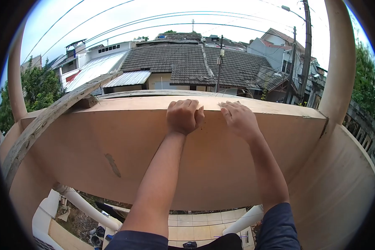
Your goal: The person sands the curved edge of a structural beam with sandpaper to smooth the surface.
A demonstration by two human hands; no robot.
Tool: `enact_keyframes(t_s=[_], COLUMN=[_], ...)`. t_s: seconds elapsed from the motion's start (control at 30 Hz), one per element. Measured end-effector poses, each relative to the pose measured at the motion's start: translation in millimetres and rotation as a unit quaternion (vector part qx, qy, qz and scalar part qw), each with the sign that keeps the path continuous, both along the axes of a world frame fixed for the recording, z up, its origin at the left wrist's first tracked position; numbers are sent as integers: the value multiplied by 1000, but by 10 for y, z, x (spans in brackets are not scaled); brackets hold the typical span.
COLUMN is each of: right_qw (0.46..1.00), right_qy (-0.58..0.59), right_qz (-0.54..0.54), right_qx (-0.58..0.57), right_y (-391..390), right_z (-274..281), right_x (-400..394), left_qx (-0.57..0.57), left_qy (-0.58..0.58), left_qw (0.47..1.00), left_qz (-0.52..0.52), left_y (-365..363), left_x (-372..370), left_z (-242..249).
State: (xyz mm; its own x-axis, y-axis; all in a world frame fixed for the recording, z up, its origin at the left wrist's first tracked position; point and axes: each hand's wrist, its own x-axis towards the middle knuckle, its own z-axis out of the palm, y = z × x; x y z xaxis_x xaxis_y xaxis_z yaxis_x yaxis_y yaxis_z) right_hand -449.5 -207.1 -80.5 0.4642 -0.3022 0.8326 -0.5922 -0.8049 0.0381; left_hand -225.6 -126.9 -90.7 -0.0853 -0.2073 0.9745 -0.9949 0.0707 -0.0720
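Observation:
My left hand (183, 116) is closed in a fist at the top edge of a peach-painted parapet wall (133, 137). Its thumb sticks out on the right side, and whatever lies inside the fingers, if anything, is hidden. A short gap to the right, my right hand (240, 118) rests on the same ledge with its fingers laid over the top. A pale patch shows by its fingertips, too bright to make out. Both arms reach forward over the wall's inner face, which has a grey scuffed mark (112, 165) at lower left.
A weathered wooden beam (56, 112) leans across the wall's left end, beside a small wood block (86, 101). A round column (339, 58) stands at right. Far below are a tiled floor (191, 223) and a white pipe (89, 208). Tiled roofs (162, 58) and overhead wires lie beyond.

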Motion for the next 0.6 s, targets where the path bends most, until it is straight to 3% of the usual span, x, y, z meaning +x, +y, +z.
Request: enact_keyframes(t_s=[0.03, 0.1, 0.13, 0.2, 0.33, 0.4, 0.53, 0.6], right_qw=[1000, 992, 992, 999, 985, 972, 966, 971], right_qy=[-1, -18, -19, -45, -137, -164, -148, -141], right_qz=[1, 8, 2, 13, -100, -130, -40, -16], right_qx=[5, -126, -125, 6, -20, -109, -208, -191], right_y=[129, 333, 300, 159, -305, -353, 0, -112], right_z=[-33, -45, -36, -7, -212, -309, -263, -233], right_x=[87, 138, 83, -92, -385, -302, -31, -158], left_qx=[6, 15, 16, 15, 13, 15, 18, 15], left_qy=[1, -4, -7, -6, -7, -3, -7, -11], left_qw=[1000, 1000, 1000, 1000, 1000, 1000, 1000, 1000], left_qz=[-1, 2, 6, 3, 9, 8, 15, 18], left_y=[16, 35, 28, 26, 0, 9, 31, 22], left_x=[-6, 5, 2, -7, 20, 1, -7, -9], left_z=[-19, -17, -6, -18, -25, -23, -8, -1])
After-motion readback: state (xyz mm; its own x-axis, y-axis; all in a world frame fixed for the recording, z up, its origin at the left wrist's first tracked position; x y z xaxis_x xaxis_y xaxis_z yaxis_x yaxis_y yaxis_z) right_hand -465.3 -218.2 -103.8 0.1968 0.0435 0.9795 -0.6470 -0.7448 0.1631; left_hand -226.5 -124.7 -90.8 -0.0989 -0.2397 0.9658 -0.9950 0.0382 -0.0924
